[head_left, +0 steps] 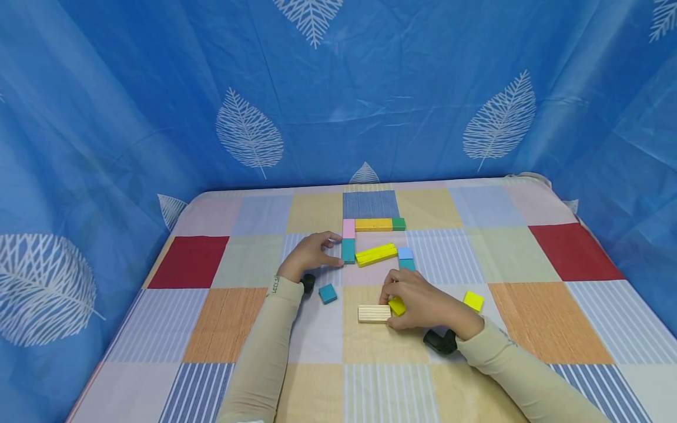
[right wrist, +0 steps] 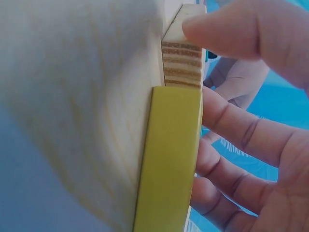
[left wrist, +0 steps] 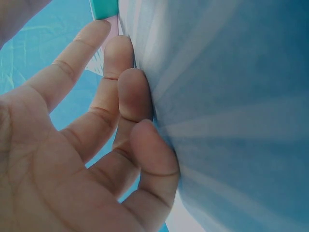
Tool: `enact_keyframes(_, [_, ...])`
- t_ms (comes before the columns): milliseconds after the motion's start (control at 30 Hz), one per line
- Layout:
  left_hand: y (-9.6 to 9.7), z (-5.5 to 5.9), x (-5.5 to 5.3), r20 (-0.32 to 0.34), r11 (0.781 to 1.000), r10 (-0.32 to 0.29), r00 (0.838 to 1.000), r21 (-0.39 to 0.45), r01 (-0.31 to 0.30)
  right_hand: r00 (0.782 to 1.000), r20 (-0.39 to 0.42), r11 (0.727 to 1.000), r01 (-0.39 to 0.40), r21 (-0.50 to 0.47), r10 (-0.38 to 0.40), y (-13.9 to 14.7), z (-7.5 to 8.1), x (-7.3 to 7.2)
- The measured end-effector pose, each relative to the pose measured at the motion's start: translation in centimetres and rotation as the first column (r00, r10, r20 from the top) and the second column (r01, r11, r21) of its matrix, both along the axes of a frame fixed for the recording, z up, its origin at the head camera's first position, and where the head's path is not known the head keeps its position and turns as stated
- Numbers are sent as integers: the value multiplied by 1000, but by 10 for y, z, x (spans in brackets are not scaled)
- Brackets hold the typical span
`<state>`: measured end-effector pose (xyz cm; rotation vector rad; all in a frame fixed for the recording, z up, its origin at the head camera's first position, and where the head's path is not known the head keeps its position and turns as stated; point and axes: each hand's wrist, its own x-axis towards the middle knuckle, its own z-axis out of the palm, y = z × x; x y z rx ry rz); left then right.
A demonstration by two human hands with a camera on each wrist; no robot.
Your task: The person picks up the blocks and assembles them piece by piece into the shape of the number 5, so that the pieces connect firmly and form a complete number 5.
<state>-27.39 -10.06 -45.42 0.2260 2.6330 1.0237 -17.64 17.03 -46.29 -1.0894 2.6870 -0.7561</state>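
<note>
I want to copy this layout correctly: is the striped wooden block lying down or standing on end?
Lying down: in the head view, the wooden block stretches lengthwise along the patterned cloth beside the right hand.

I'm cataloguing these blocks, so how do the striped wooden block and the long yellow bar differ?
Colour: the striped wooden block is pale with stripes; the long yellow bar is bright yellow.
Length: the bar looks longer than the block.
Pose: the block lies nearly straight across, while the bar slants.
Place: the block is at the right hand's fingertips; the bar lies farther off.
Both rest on the patchwork cloth.
</note>
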Motion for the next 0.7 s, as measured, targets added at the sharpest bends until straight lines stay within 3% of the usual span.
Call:
enact_keyframes(200, [0, -1, 0, -2, 1000, 0, 1000, -3, -1, 999, 33, 1000, -18, -24, 19, 3, 0, -2])
enact_keyframes(367, [0, 0, 0, -8, 1000, 2, 1000, -4, -2, 995, 80, 993, -53, -105, 61, 9, 5, -6])
enact_keyframes(700, [-5, -1, 0, 0, 1000, -29, 1000, 8, 29, 975, 171, 942, -82, -327, 144, 32, 5, -16])
